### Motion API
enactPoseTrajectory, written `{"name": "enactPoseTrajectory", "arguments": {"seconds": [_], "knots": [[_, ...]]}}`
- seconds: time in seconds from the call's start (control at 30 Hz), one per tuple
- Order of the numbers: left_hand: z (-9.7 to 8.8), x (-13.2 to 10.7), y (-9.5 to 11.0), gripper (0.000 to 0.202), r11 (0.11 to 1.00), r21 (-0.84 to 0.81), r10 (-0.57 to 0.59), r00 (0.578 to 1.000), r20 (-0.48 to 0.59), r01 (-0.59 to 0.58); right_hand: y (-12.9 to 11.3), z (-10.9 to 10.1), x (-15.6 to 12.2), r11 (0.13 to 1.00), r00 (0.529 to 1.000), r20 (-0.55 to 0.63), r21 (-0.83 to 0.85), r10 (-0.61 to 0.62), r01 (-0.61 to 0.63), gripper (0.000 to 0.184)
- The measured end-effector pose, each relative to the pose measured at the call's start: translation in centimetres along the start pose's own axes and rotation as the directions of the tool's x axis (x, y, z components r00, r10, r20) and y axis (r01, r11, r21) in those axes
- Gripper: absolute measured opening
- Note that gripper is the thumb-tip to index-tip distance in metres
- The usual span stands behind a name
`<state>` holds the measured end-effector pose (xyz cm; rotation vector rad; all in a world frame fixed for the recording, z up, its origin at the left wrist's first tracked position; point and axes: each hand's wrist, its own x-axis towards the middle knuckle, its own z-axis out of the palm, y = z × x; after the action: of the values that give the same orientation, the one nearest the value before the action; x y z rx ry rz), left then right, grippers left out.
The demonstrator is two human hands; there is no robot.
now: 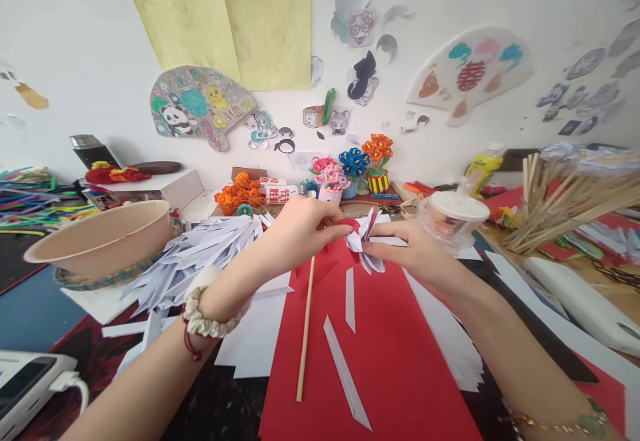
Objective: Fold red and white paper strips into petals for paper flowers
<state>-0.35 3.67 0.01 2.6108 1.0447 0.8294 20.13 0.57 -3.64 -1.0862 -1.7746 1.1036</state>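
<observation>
My right hand (405, 241) holds a flower-like cluster of folded white paper (373, 254) between thumb and fingers, over a red sheet (380, 348). My left hand (313, 228) is closed in a pinch at the cluster's left side, on a small red paper piece (352, 223) that touches the white folds. The tips of some fingers are hidden. Below the hands, two narrow folded white strips (345, 374) and a thin wooden stick (306, 334) lie on the red sheet. A heap of folded white paper strips (195, 254) spreads left of my left wrist.
A beige basin (100, 238) stands at the left, with a white device and cable (35, 388) in front. Flower pots (354, 168) line the wall. A lidded plastic cup (455, 214), wooden sticks (555, 201) and a white slab-like object (583, 301) are at the right.
</observation>
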Motion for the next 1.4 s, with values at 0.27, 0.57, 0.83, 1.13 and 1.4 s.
{"name": "enactPoseTrajectory", "arguments": {"seconds": [0.27,0.57,0.83,1.13,1.4], "knots": [[-0.5,-0.1,0.2,0.028,0.995,-0.081,0.052,0.999,0.005,-0.051,-0.1,0.2,-0.2,0.999,0.999,0.046,0.044,-0.002,0.0,0.017],[-1.3,-0.2,0.8,0.024,0.974,-0.212,-0.053,0.992,0.117,0.077,-0.1,0.1,-0.3,0.998,0.996,0.088,0.063,-0.027,0.022,0.01],[-1.5,-0.2,0.7,0.017,0.969,-0.227,-0.069,0.987,0.146,0.101,-0.1,0.4,-0.2,1.0,0.996,0.083,0.014,-0.026,0.025,0.015],[-1.6,-0.2,0.5,0.011,0.96,-0.27,-0.009,0.971,0.24,0.075,-0.4,0.2,-0.3,0.999,0.985,0.171,-0.024,-0.024,0.028,0.016],[-1.5,-0.2,0.7,0.008,0.966,-0.249,-0.013,0.978,0.206,0.065,-1.2,0.2,-0.8,1.0,0.989,0.151,-0.003,-0.002,0.003,0.014]]}}
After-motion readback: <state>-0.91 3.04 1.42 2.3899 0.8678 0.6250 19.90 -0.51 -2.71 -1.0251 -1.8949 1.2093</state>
